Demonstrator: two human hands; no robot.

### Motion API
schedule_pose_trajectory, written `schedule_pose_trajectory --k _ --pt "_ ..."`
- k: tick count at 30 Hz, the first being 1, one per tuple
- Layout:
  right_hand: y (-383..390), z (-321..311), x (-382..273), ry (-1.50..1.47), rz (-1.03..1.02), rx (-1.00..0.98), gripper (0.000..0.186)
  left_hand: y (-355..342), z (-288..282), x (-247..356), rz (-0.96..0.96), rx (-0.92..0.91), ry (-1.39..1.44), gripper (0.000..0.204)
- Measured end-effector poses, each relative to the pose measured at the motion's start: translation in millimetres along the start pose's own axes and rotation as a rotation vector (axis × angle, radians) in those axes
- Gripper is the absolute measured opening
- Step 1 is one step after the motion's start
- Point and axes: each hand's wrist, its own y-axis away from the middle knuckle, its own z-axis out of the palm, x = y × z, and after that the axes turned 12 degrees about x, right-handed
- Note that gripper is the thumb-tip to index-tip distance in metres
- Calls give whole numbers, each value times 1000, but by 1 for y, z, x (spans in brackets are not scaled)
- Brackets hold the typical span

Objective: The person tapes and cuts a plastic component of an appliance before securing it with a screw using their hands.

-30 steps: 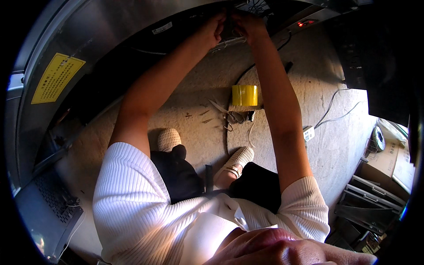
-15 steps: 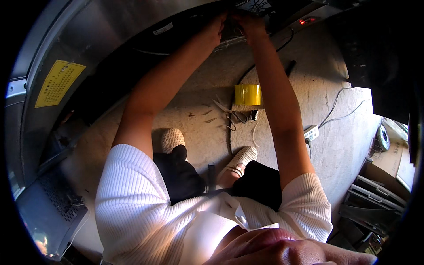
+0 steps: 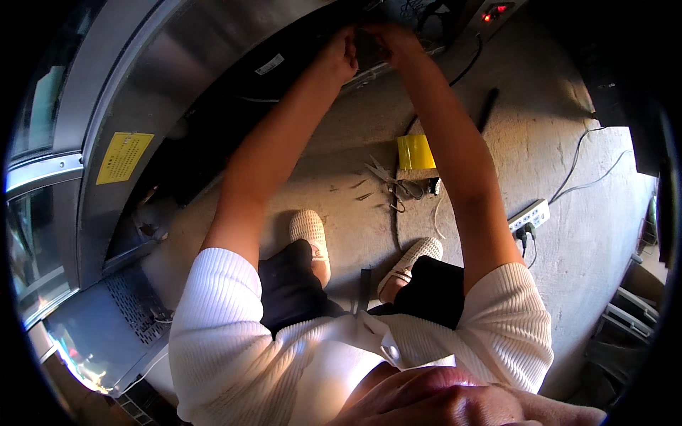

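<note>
Both my arms stretch out to the far side, into the shadow beside a dark appliance body. My left hand [image 3: 345, 54] is closed, its fingers curled inward. Close to its right, my right hand [image 3: 393, 40] bends its fingers toward the left one. Shadow covers the fingertips, so whatever lies between them cannot be made out. Thin wires [image 3: 415, 8] show in the dark just beyond my right hand. On the floor near my right forearm stand a roll of yellow tape [image 3: 415, 153] and, to its left, scissors [image 3: 383, 171] with a dark cord [image 3: 406, 190].
A white power strip [image 3: 529, 215] with plugged cords lies right of my right arm. A red-lit switch [image 3: 494, 13] glows at the far right. A metal panel with a yellow label [image 3: 125, 157] curves along the left. A perforated metal box [image 3: 106, 323] sits at lower left.
The whole view has shifted, so floor things appear farther right. My hands stay close together in the shadow, and my left hand's curled fingers show more plainly.
</note>
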Motion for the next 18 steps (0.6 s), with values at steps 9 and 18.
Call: schedule_pose_trajectory --k 9,18 --pt "16 8 -3 45 -177 17 27 7 5 0 13 91 46 28" --pt "-54 2 26 -26 -405 -60 22 4 10 4 -5 149 -11 27"
